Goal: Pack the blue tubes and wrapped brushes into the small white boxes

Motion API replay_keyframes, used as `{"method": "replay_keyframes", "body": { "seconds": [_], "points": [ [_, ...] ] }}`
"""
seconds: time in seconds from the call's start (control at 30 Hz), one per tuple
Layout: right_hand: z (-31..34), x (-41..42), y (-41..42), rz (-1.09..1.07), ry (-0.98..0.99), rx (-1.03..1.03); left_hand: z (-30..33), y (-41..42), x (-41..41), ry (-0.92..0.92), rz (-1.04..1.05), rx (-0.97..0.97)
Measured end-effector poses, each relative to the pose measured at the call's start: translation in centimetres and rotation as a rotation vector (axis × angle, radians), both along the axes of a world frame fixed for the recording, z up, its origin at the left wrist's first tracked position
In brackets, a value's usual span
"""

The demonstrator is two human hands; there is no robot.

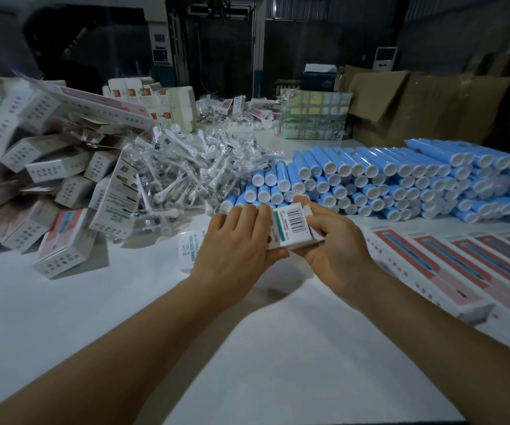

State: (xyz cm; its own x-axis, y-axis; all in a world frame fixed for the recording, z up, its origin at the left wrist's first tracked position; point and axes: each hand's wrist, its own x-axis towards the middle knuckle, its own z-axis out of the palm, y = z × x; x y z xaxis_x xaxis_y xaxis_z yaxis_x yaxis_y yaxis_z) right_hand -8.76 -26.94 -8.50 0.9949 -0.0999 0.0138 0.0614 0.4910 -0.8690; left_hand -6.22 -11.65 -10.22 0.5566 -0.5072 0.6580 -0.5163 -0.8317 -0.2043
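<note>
I've both hands, left [235,237] and right [333,243], grasping one small white barcoded cardboard box [290,227]; heaps of blue capped plastic tubes [400,179] and clear-wrapped white brushes [180,170] remain unpacked.

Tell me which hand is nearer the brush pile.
Left. The left hand grips the box on the side towards the brush pile; the right hand holds the box's far side, nearer the blue tubes.

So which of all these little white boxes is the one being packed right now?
Find the big stack of blue tubes with white caps across the white table. Just in front of its near left end, the left hand and right hand grip one small white cardboard box. It alone is lifted off the table, barcode label facing up.
</note>
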Motion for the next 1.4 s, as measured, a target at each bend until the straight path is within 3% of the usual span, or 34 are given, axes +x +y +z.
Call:
{"method": "replay_keyframes", "body": {
  "seconds": [0.37,0.63,0.8,1.0,1.27,1.4],
  "points": [
    [0.2,-0.2,0.2,-0.067,0.001,-0.039,0.0,-0.3,-0.4,0.023,-0.01,-0.03],
    [0.1,-0.4,0.9,-0.194,-0.03,-0.213,0.0,-0.8,-0.7,0.057,-0.011,-0.01],
    [-1.2,-0.1,0.9,-0.173,-0.106,-0.626,0.0,-0.4,-0.7,0.033,0.006,0.016],
    [-1.5,0.5,0.6,-0.18,-0.095,-0.492,0.4,-0.2,-0.6,0.113,0.06,-0.054],
    [-2.0,-0.1,1.4,-0.406,-0.188,-0.991,0.5,-0.3,-0.7,0.156,0.132,-0.017],
    [-2.2,-0.3,1.3,-0.407,-0.199,-1.114,0.3,-0.4,-0.8,0.112,0.155,0.028]
  ]
}}
